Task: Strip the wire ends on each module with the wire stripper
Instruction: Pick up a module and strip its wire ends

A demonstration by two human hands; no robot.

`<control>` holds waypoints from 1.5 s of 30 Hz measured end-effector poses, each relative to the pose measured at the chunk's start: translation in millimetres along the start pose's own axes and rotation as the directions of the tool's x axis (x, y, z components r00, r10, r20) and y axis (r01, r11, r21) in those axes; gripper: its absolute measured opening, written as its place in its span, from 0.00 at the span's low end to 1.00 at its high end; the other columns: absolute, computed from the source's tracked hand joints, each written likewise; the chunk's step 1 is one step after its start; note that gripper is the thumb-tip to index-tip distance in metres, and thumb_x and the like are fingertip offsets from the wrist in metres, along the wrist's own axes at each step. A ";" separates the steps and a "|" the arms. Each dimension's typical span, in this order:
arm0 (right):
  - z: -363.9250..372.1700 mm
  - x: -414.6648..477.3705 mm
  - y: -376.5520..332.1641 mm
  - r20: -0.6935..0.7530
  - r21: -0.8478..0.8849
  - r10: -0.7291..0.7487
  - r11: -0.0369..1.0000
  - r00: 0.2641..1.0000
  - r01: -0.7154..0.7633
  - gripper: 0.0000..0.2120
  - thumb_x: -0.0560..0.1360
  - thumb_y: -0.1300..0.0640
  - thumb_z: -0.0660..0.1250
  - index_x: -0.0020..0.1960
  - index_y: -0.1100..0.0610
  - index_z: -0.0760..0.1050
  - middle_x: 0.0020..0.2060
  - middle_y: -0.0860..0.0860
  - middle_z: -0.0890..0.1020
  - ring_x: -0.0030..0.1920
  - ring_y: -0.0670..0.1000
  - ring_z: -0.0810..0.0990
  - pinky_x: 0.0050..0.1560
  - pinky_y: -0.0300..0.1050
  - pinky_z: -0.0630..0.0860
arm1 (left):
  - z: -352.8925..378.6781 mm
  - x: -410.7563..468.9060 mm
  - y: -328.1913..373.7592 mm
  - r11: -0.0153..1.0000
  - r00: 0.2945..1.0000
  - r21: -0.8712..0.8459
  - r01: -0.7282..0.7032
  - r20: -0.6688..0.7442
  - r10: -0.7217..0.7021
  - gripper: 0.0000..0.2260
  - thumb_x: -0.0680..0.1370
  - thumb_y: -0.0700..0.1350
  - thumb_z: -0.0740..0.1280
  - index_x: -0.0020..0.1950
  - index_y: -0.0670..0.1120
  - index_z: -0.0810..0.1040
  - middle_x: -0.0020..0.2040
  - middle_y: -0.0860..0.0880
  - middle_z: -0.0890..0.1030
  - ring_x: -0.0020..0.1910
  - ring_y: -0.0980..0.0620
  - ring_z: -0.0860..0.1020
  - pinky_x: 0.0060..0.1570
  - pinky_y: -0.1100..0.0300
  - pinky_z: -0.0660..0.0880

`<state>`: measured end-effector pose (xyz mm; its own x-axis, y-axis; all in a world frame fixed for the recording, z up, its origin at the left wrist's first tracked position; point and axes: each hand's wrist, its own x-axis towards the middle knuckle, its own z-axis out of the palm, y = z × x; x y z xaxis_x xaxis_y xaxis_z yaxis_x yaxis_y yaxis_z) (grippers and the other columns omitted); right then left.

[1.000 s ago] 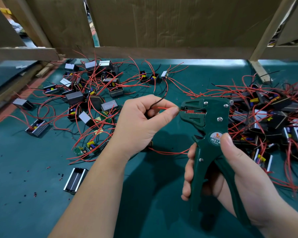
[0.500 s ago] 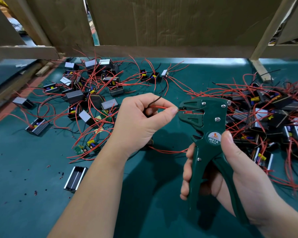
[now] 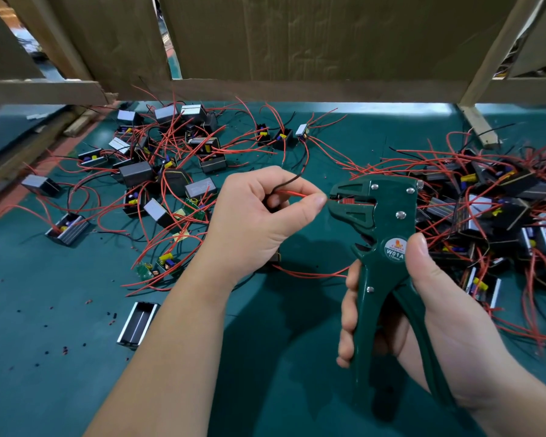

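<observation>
My left hand (image 3: 259, 222) pinches a red wire (image 3: 292, 193) between thumb and forefinger, with a black wire (image 3: 289, 182) looping out above the fingers. The red wire's tip sits in the jaws of the dark green wire stripper (image 3: 382, 247), which my right hand (image 3: 429, 313) grips by both handles. The stripper stands upright, jaws pointing left. The module on these wires is mostly hidden under my left hand; a dark corner (image 3: 273, 258) shows below the palm.
A spread of small black modules with red wires (image 3: 158, 178) lies at the left on the green mat (image 3: 44, 357); a denser tangled pile (image 3: 492, 209) lies at the right. An empty metal case (image 3: 137, 323) lies near my left forearm. Wooden frame and cardboard (image 3: 297, 42) close the back.
Both hands and the stripper have shifted slightly up in view. The red wire tip stays in the stripper jaws, and my grips are unchanged.
</observation>
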<state>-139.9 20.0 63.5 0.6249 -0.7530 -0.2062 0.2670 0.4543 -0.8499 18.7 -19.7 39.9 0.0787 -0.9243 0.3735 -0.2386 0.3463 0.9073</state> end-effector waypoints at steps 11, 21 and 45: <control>-42.0 -3.6 18.8 -0.342 0.127 -0.069 0.985 0.937 0.118 0.23 0.66 0.36 0.60 0.36 0.56 0.75 0.26 0.58 0.72 0.22 0.56 0.71 0.24 0.49 0.73 | 6.0 -2.8 -8.0 0.976 0.985 0.204 0.080 0.132 -0.108 0.17 0.75 0.51 0.60 0.62 0.51 0.76 0.36 0.54 0.72 0.36 0.56 0.71 0.42 0.58 0.69; -60.7 -0.3 10.9 -0.337 0.173 -0.183 0.952 0.924 0.252 0.20 0.68 0.45 0.61 0.45 0.62 0.75 0.35 0.63 0.79 0.36 0.63 0.81 0.37 0.60 0.81 | 0.6 1.6 -20.7 0.864 0.995 0.493 -0.103 0.042 0.095 0.12 0.81 0.47 0.56 0.48 0.52 0.80 0.42 0.55 0.70 0.46 0.61 0.70 0.50 0.67 0.63; -52.0 -8.9 9.3 0.004 0.315 -0.240 0.922 0.971 0.226 0.34 0.60 0.51 0.78 0.60 0.67 0.76 0.55 0.64 0.78 0.41 0.68 0.79 0.44 0.66 0.77 | 24.8 -6.6 -6.7 0.832 0.938 0.457 -0.315 0.281 0.201 0.36 0.61 0.32 0.56 0.69 0.47 0.72 0.68 0.55 0.71 0.73 0.52 0.64 0.69 0.46 0.63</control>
<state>-181.2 6.1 32.3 0.5457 -0.8379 0.0055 0.6184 0.3983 -0.6774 -4.2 -19.9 26.6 -0.2459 -0.8429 0.4787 -0.6652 0.5059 0.5491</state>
